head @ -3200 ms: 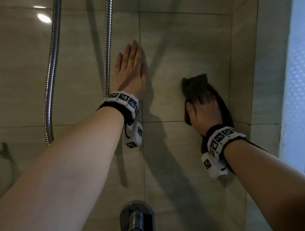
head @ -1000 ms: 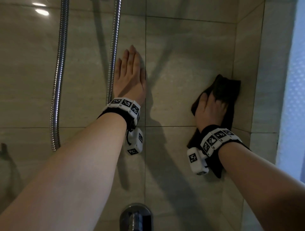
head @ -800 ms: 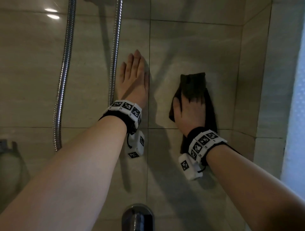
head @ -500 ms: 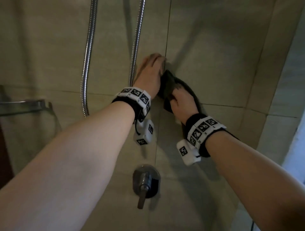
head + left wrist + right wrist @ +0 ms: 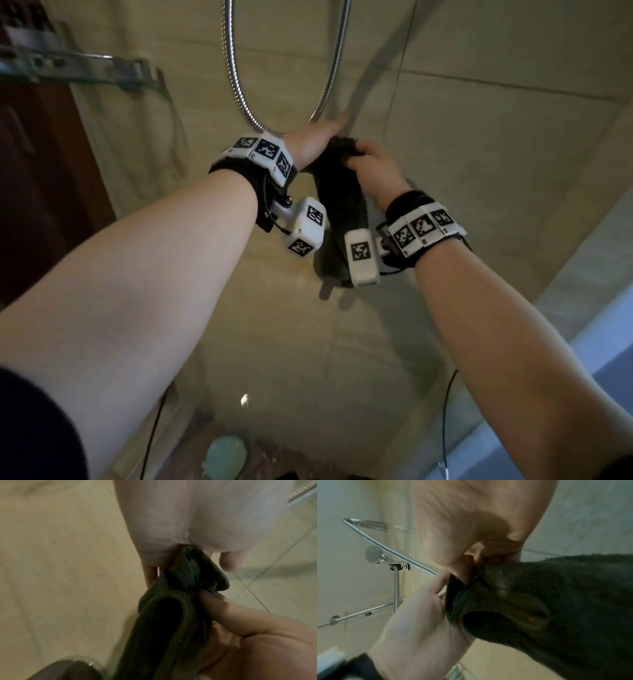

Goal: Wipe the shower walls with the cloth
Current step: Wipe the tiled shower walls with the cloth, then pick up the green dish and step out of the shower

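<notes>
The dark cloth (image 5: 342, 202) hangs in a bunched fold off the beige tiled wall (image 5: 479, 144), held at its top by both hands. My left hand (image 5: 327, 137) grips the cloth's upper end; in the left wrist view the cloth (image 5: 187, 569) comes out from under the curled fingers of my left hand (image 5: 197, 553). My right hand (image 5: 363, 156) pinches the same end from the right. In the right wrist view the thumb of my right hand (image 5: 471, 573) presses into the cloth (image 5: 547, 601), and my left hand (image 5: 423, 612) touches its left edge.
A metal shower hose (image 5: 236, 68) loops down just behind the hands. A metal rail with a glass shelf (image 5: 75, 68) juts from the left wall beside a dark wooden door (image 5: 30, 178). The tap handle (image 5: 329, 287) shows below the cloth. A pale green item (image 5: 226, 455) lies on the floor.
The right hand slid the cloth left across the wall to the left hand. Both hands have come off the tiles and now hold the cloth together. The view has tilted downward.
</notes>
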`<state>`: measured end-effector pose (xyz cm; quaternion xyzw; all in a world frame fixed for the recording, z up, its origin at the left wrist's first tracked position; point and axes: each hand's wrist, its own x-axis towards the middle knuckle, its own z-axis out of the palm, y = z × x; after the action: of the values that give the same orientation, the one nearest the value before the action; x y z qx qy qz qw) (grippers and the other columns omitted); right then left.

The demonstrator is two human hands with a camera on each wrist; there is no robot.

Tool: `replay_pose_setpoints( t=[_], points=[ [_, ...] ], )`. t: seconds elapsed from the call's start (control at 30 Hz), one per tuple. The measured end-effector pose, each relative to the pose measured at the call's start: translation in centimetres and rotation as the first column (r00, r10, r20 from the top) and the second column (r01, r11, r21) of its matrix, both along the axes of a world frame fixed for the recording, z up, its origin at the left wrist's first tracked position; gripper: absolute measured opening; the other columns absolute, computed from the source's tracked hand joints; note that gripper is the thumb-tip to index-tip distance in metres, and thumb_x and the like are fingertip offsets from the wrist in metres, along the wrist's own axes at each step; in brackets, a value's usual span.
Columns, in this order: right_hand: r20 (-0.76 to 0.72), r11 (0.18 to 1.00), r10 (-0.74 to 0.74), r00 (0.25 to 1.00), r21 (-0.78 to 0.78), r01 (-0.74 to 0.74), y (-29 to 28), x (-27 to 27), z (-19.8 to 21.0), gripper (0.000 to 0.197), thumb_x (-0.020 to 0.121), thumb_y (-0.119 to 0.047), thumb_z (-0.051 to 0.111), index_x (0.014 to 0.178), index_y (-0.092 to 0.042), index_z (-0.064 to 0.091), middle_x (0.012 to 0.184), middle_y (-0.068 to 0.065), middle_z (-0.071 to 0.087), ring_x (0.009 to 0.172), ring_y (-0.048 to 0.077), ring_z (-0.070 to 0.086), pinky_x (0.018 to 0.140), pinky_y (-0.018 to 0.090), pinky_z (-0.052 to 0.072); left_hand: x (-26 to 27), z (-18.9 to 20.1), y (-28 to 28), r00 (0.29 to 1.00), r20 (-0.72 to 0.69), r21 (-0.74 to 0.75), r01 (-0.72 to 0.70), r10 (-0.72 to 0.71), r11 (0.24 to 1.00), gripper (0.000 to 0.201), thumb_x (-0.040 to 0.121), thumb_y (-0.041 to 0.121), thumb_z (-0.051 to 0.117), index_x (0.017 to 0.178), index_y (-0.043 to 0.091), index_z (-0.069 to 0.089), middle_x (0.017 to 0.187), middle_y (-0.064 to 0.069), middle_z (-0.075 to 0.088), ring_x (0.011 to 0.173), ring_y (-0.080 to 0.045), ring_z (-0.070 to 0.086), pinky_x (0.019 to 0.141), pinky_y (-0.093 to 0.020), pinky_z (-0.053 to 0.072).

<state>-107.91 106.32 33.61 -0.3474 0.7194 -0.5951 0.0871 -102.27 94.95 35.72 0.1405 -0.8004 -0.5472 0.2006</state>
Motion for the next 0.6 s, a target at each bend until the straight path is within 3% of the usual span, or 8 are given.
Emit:
replay_pose_setpoints(
  t=[0.07, 0.13, 0.2, 0.3, 0.43, 0.6],
  points=[
    [0.068, 0.999, 0.044, 0.997, 0.012, -0.045, -0.5, 0.5, -1.6, 0.021, 0.093, 0.004, 0.047, 0.102, -0.005, 0.064, 0.080, 0.002, 0.064, 0.070, 0.009, 0.061, 0.066, 0.017, 0.051, 1.0, -2.2, -0.7, 1.000, 0.003, 0.165, 0.000, 0.000, 0.986, 0.043, 0.097, 0.055, 0.044, 0.087, 0.018, 0.063, 0.097, -0.006, 0.067, 0.090, -0.020, 0.065, 0.080, -0.031, 0.053],
    [0.161, 0.995, 0.094, 0.982, 0.022, -0.099, -1.1, 1.0, -3.4, 0.020, 0.093, -0.001, 0.050, 0.105, -0.004, 0.066, 0.090, 0.012, 0.070, 0.083, 0.024, 0.068, 0.081, 0.033, 0.056, 2.6, -4.3, -0.8, 0.999, 0.036, 0.281, 0.011, -0.022, 0.960, 0.046, 0.098, 0.055, 0.040, 0.085, 0.016, 0.062, 0.085, -0.003, 0.066, 0.078, -0.017, 0.065, 0.068, -0.028, 0.050],
    [0.260, 0.987, 0.140, 0.955, 0.033, -0.154, -1.6, 1.7, -5.6, 0.019, 0.093, -0.005, 0.051, 0.104, -0.007, 0.067, 0.098, 0.017, 0.070, 0.093, 0.032, 0.068, 0.088, 0.044, 0.054, 4.3, -6.4, -1.2, 0.997, 0.068, 0.346, -0.003, -0.022, 0.938, 0.045, 0.098, 0.054, 0.039, 0.091, 0.017, 0.062, 0.089, -0.002, 0.067, 0.084, -0.017, 0.065, 0.072, -0.031, 0.049],
    [0.369, 0.969, 0.218, 0.904, 0.032, -0.247, -2.2, 3.0, -8.7, 0.021, 0.096, -0.005, 0.048, 0.109, -0.004, 0.065, 0.104, 0.018, 0.069, 0.095, 0.030, 0.067, 0.089, 0.041, 0.054, 6.9, -9.9, -1.9, 0.997, 0.079, 0.432, -0.040, 0.006, 0.901, 0.041, 0.098, 0.052, 0.040, 0.102, 0.018, 0.062, 0.105, -0.004, 0.068, 0.099, -0.018, 0.064, 0.081, -0.034, 0.050],
    [0.452, 0.937, 0.290, 0.843, 0.045, -0.347, -3.8, 4.4, -12.5, 0.020, 0.097, -0.005, 0.046, 0.101, -0.005, 0.066, 0.098, 0.017, 0.069, 0.097, 0.033, 0.065, 0.095, 0.046, 0.050, 10.1, -14.6, -2.3, 0.988, 0.076, 0.558, -0.153, 0.133, 0.816, 0.036, 0.098, 0.046, 0.044, 0.109, 0.016, 0.060, 0.107, -0.005, 0.068, 0.102, -0.020, 0.063, 0.090, -0.037, 0.049],
    [0.519, 0.884, 0.319, 0.793, 0.137, -0.446, -6.2, 6.5, -16.7, 0.020, 0.098, -0.010, 0.048, 0.103, -0.010, 0.068, 0.105, 0.015, 0.070, 0.101, 0.030, 0.066, 0.098, 0.046, 0.049, 14.4, -19.7, -2.2, 0.943, 0.069, 0.699, -0.279, 0.326, 0.659, 0.040, 0.095, 0.036, 0.053, 0.123, 0.008, 0.059, 0.118, -0.010, 0.067, 0.110, -0.025, 0.062, 0.089, -0.038, 0.050]
  ],
)
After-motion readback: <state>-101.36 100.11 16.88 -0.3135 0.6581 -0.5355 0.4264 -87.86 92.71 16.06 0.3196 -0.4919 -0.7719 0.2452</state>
